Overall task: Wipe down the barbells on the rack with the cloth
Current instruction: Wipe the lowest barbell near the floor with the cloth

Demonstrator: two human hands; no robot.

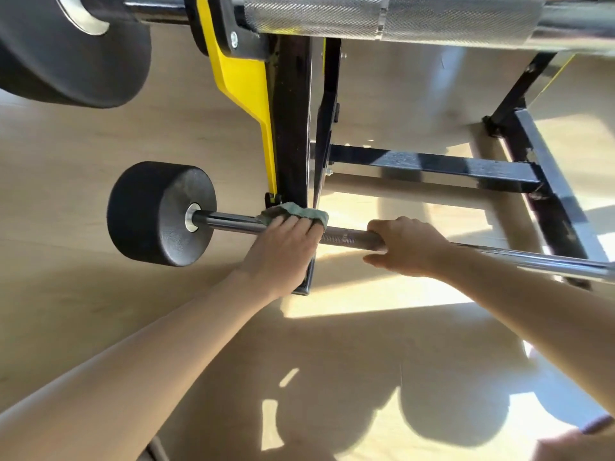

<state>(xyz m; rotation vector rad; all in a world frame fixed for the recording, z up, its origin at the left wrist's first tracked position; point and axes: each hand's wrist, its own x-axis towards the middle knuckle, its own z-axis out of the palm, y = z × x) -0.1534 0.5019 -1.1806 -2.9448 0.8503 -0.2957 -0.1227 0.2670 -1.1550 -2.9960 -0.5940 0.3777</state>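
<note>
Lower barbell (226, 221): round steel shaft, polished and smooth near the end, finely knurled and darker between the two hands. It sits low on the rack, just above the floor.
End weight (156, 212): solid black cylinder with a matte, pebbled skin and a bright metal collar at the hub.
Long axis: runs left to right across the view, dropping slightly to the right; the weighted end points left.
Cloth (293, 211): soft green fabric, bunched over the shaft beside the rack upright.
Left hand (283, 247): fingers curled over the cloth, clamping it onto the shaft.
Right hand (406, 244): wrapped round the knurled section, just right of the cloth (thumb underneath).
Rack (293, 128): black square tubing, paint chipped at the welds, with a yellow plastic bracket (246, 84).
Upper barbell (332, 15): cross-hatched knurling, thick black plate at the left; cut off by the top edge.
Hidden: right end of the lower barbell leaves the frame; the shaft under the cloth and both palms is covered.
Floor (100, 144): pale wood-grain boards with sun patches.
</note>
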